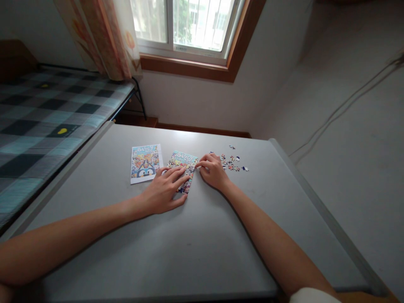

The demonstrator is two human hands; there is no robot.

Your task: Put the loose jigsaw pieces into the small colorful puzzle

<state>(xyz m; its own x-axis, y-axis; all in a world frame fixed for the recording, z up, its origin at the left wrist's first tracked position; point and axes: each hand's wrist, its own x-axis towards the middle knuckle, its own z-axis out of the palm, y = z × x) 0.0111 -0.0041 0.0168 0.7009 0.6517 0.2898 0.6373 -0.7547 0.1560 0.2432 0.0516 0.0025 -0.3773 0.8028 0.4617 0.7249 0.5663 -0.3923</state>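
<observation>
A partly assembled jigsaw puzzle with a colourful crowded picture lies on the grey table. Flat across its lower part rests my left hand, fingers spread. My right hand is at the puzzle's right edge with the fingers curled and thumb and index drawn together; whatever is between them, if anything, is too small to make out. Loose jigsaw pieces are scattered just to the right of that hand. Left of the puzzle lies a printed picture sheet showing a similar design and a blue cartoon dog.
A bed with a checked mattress stands to the left of the table. Behind the table are a window and an orange patterned curtain. A cable runs along the right wall.
</observation>
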